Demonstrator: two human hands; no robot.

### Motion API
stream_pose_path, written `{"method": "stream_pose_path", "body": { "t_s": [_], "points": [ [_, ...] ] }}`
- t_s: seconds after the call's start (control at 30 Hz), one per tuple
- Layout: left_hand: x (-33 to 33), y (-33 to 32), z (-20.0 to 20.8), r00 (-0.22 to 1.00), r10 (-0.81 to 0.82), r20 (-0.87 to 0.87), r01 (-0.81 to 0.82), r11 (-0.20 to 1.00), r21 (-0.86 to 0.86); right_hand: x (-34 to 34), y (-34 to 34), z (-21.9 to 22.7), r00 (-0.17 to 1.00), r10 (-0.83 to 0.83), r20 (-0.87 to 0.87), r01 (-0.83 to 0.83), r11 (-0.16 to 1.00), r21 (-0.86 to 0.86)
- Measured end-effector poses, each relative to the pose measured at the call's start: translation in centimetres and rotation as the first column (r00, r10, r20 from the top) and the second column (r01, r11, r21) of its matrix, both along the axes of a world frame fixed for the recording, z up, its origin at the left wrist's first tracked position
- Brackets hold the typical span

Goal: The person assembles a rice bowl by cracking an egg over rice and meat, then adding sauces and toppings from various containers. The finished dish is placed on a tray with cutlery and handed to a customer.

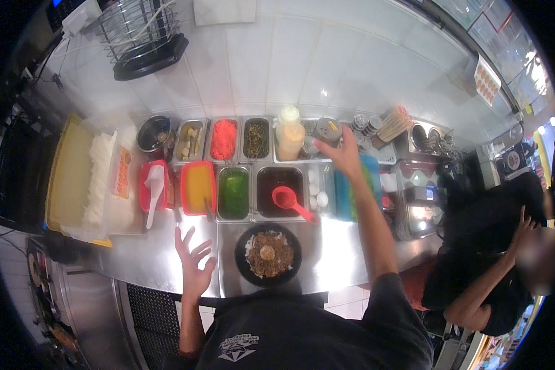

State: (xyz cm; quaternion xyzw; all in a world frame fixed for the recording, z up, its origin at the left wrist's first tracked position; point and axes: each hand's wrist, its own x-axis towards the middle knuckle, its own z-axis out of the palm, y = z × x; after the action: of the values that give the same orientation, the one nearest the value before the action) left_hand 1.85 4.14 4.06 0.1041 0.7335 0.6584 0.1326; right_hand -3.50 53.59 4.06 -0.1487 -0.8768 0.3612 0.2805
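My right hand (342,154) reaches to the back of the counter, its thumb and fingers around a grey-lidded shaker jar (328,129). Above the steel counter's front part, left of the bowl, my left hand (195,265) hangs with its fingers spread, holding nothing. Between my arms stands a black bowl (243,271) of white rice under a brown, crumbly topping (270,260), with a round beige piece (267,252) in the middle. Squeeze bottles (291,143) stand just left of the jar. Beneath my right forearm lie a blue-green package (345,185) and several white eggs (322,199).
Behind the bowl sit pans of green bits (234,192), dark liquid with a red ladle (285,198), yellow liquid (197,188) and red shreds (224,140). A yellow-rimmed tub (74,123) occupies the left. Skewers (393,125) stand back right. Another person (493,265) is close at right.
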Motion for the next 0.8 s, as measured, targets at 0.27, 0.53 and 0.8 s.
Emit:
{"method": "stream_pose_path", "body": {
  "t_s": [0.27, 0.53, 0.8],
  "points": [
    [0.9, -0.7, -0.4, 0.989, 0.15, 0.006, -0.15, 0.989, -0.014, -7.9, 2.6, -2.1, 0.935, -0.054, 0.351, -0.092, 0.918, 0.387],
    [0.8, -3.8, -1.5, 0.984, 0.169, 0.053, -0.151, 0.958, -0.243, -6.7, 2.7, -3.5, 0.967, -0.008, 0.256, -0.123, 0.863, 0.49],
    [0.4, -5.4, -1.3, 0.977, 0.142, 0.16, -0.134, 0.989, -0.06, 3.0, -0.6, -0.8, 0.999, 0.02, 0.027, -0.027, 0.956, 0.291]
  ]
}}
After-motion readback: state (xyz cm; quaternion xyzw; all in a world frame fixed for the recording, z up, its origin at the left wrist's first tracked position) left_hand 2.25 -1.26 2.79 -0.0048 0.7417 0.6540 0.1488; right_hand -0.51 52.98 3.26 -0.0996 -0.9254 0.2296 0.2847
